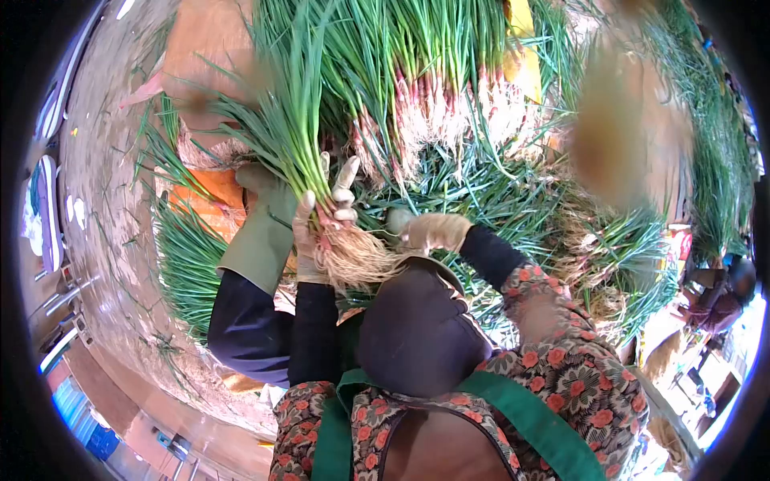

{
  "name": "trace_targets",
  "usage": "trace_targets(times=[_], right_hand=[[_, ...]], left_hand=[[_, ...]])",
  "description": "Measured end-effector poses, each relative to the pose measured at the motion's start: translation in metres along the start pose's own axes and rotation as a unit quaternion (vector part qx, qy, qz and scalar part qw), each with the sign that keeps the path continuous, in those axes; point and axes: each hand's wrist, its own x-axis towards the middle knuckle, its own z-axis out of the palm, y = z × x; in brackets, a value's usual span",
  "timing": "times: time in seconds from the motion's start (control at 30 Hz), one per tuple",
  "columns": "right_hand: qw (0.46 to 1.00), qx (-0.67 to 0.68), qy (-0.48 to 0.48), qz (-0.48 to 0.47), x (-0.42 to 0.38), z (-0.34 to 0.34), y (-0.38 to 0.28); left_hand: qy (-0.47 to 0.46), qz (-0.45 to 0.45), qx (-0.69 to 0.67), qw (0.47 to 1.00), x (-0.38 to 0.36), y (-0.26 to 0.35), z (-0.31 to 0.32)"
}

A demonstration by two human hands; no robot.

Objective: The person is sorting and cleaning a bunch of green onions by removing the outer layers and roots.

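My left hand point(327, 210), in a pale glove, is wrapped round a bunch of green onions point(298, 132). Their long green leaves point up and away, and the pale, stringy roots point(353, 255) hang toward my right hand. Just right of those roots is my right hand point(435, 232), also gloved, with its fingers curled in. What it holds, if anything, is hidden. Under my forearms are my knee point(417, 333) in dark cloth and an olive rubber boot point(265, 228).
A large row of green onions point(433, 96) lies ahead, roots toward me. Loose leaves point(481, 208) cover the ground in front. More onions lie at left point(188, 268) and right point(618, 272). Another person point(718, 297) is at the far right.
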Motion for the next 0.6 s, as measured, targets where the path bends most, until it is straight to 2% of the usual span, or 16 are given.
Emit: trace_targets(times=[0.07, 0.1, 0.13, 0.17, 0.23, 0.27, 0.3, 0.37, 0.4, 0.43, 0.5, 0.53, 0.57, 0.6], right_hand=[[0.979, -0.145, 0.114, 0.087, -0.003, -0.019, -0.006], [0.914, -0.189, 0.334, 0.132, -0.004, -0.032, -0.008], [0.913, -0.075, 0.331, 0.226, 0.000, -0.062, -0.018], [0.926, 0.005, 0.237, 0.294, 0.006, -0.082, -0.023], [0.912, -0.026, 0.240, 0.333, 0.028, -0.077, -0.015], [0.931, -0.020, 0.133, 0.338, 0.029, -0.082, -0.012], [0.931, -0.007, 0.174, 0.320, 0.028, -0.081, -0.012], [0.929, 0.021, 0.245, 0.277, 0.017, -0.075, -0.034], [0.962, -0.009, 0.137, 0.237, 0.006, -0.079, -0.047], [0.984, -0.008, 0.109, 0.137, 0.000, -0.067, -0.046], [0.991, 0.050, 0.111, 0.063, -0.007, -0.046, -0.040], [0.995, 0.011, 0.103, 0.003, -0.013, -0.050, -0.037], [0.990, 0.062, 0.118, 0.054, -0.013, -0.051, -0.032], [0.979, 0.000, 0.205, -0.017, -0.013, -0.057, -0.025]], left_hand=[[0.051, -0.028, 0.009, 0.998, -0.001, 0.008, -0.006], [0.057, -0.076, 0.064, 0.993, 0.004, 0.015, -0.025], [0.096, -0.059, 0.117, 0.987, 0.008, 0.011, -0.030], [0.134, -0.042, 0.170, 0.975, 0.012, 0.005, -0.030], [0.202, -0.013, 0.194, 0.960, 0.017, -0.006, -0.027], [0.206, 0.005, 0.209, 0.956, 0.019, -0.009, -0.029], [0.212, 0.023, 0.223, 0.951, 0.020, -0.011, -0.035], [0.275, -0.021, 0.291, 0.916, 0.016, -0.006, -0.044], [0.279, -0.038, 0.313, 0.907, 0.018, -0.008, -0.043], [0.299, -0.036, 0.341, 0.891, 0.022, -0.014, -0.031], [0.293, -0.040, 0.332, 0.896, 0.030, -0.021, -0.048], [0.281, -0.043, 0.378, 0.881, 0.033, -0.018, -0.049], [0.284, -0.022, 0.381, 0.880, 0.034, -0.022, -0.051], [0.287, 0.000, 0.384, 0.877, 0.035, -0.026, -0.053]])
